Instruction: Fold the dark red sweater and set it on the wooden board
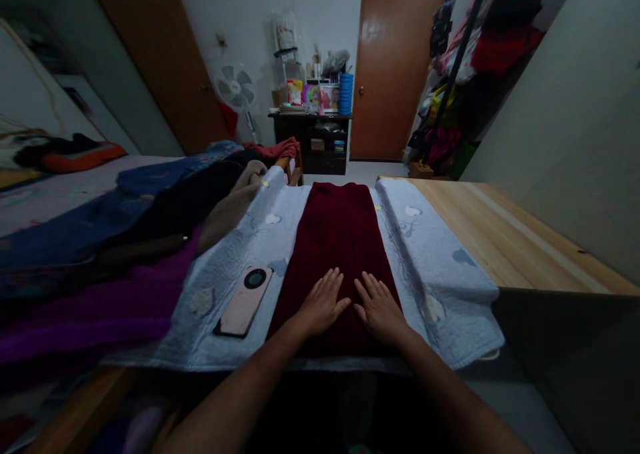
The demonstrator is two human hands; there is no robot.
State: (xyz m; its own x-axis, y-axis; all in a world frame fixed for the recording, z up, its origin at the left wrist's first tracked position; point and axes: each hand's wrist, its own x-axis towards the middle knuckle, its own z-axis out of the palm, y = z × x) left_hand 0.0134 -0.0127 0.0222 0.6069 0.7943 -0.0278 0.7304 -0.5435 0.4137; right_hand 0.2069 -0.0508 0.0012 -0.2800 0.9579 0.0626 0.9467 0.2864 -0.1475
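A dark red cloth (pixel 345 231) lies lengthwise over a light blue patterned cover (pixel 440 241). My left hand (pixel 324 302) rests flat on the lower left part of the red cloth, fingers spread and pointing away from me. Level with it on the right, my right hand (pixel 381 307) also presses flat on the cloth, its fingers apart. The two thumbs point towards each other with a small gap between them. Left of the red cloth, a pink phone (pixel 246 304) with a round black camera ring lies on the cover, touched by neither hand.
Piled clothes, among them a purple one (pixel 145 294) and blue ones (pixel 165 181), cover the bed at left. A wooden board (pixel 490 234) extends at right. Farther back stand a fan (pixel 236 87), a dark cabinet (pixel 325 124) and a brown door (pixel 390 74).
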